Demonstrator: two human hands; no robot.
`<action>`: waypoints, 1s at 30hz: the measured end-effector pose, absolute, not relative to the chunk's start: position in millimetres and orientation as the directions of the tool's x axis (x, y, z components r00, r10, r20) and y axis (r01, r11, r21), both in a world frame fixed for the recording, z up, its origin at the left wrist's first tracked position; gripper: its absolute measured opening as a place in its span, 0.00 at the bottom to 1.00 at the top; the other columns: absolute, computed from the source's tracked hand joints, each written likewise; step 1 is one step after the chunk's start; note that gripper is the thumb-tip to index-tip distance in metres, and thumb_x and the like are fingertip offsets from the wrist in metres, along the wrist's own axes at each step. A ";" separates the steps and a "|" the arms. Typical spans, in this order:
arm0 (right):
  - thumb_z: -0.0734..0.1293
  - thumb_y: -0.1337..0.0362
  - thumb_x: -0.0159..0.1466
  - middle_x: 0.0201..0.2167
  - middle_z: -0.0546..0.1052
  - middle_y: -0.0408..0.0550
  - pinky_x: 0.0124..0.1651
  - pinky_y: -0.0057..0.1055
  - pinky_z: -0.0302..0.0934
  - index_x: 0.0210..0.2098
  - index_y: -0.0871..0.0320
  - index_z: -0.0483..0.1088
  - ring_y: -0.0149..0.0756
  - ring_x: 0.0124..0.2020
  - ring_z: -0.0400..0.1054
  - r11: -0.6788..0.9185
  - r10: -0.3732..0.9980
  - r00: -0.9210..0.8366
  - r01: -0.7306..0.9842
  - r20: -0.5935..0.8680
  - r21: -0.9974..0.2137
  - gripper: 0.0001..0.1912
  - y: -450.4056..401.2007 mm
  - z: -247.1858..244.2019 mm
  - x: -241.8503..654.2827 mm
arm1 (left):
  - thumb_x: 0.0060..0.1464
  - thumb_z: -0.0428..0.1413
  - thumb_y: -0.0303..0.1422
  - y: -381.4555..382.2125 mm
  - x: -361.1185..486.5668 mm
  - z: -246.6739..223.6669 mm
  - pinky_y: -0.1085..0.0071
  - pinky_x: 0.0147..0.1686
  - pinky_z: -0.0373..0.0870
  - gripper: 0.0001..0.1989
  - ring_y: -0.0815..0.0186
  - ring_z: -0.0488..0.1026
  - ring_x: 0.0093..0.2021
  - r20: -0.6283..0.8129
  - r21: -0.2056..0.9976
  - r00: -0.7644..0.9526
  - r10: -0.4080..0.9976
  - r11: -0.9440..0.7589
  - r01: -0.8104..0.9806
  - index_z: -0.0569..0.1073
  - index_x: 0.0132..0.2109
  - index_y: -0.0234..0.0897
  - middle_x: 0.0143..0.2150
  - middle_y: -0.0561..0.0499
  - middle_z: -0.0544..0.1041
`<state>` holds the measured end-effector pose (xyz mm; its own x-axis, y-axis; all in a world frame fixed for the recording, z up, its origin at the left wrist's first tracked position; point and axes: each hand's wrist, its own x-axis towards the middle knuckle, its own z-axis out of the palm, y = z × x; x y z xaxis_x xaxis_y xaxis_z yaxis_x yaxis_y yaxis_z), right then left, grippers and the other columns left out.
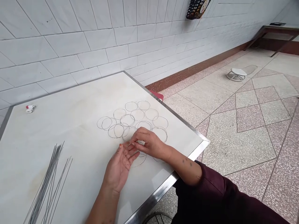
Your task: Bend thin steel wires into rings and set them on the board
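A thin wire ring (124,152) is between my two hands, above the white table (81,124). My right hand (149,143) pinches its upper part between thumb and fingers. Below and to the left, my left hand (119,169) is turned palm up, its curled fingers supporting the ring and meeting the right fingertips. Where the wire ends meet is hidden by the fingers. Many similar wire rings (127,120) lie flat and overlapping beyond my hands, some partly covered by the right hand. A bundle of straight grey wires (45,186) rests to the left, with a few strands apart.
Small white-and-red items (30,108) sit at the table's far left. A metal edge (168,182) borders the table, and a tiled wall (93,40) stands behind it. On the floor at right is a low round stool (237,74). A patterned bag (197,8) hangs above.
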<state>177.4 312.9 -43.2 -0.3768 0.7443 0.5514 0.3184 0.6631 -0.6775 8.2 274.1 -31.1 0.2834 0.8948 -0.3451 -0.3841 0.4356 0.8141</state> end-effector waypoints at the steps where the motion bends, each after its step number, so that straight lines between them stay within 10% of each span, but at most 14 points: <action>1: 0.64 0.74 0.63 0.33 0.73 0.46 0.39 0.30 0.65 0.37 0.56 0.71 0.34 0.37 0.66 0.660 0.746 -0.383 0.316 0.544 -0.682 0.08 312.9 -42.8 176.9 | 0.63 0.46 0.49 273.8 10.1 -29.9 0.55 0.55 0.66 0.24 0.52 0.68 0.58 -0.374 0.727 0.344 0.861 0.503 -0.468 0.75 0.51 0.37 0.55 0.40 0.74; 6: 0.66 0.73 0.63 0.31 0.75 0.45 0.41 0.33 0.64 0.36 0.55 0.74 0.35 0.35 0.65 0.683 0.723 -0.439 0.339 0.533 -0.647 0.07 314.5 -44.5 175.2 | 0.64 0.44 0.49 271.5 14.4 -25.5 0.49 0.56 0.66 0.26 0.49 0.62 0.65 -0.400 0.483 0.509 0.762 0.647 -0.590 0.72 0.57 0.38 0.63 0.40 0.70; 30: 0.65 0.73 0.64 0.32 0.75 0.46 0.42 0.33 0.64 0.40 0.57 0.76 0.35 0.38 0.66 0.618 0.761 -0.497 0.359 0.418 -0.699 0.09 312.5 -41.1 176.1 | 0.63 0.46 0.48 270.4 15.8 -24.9 0.45 0.60 0.62 0.26 0.50 0.58 0.68 -0.450 0.426 0.453 0.770 0.631 -0.649 0.71 0.58 0.37 0.65 0.39 0.68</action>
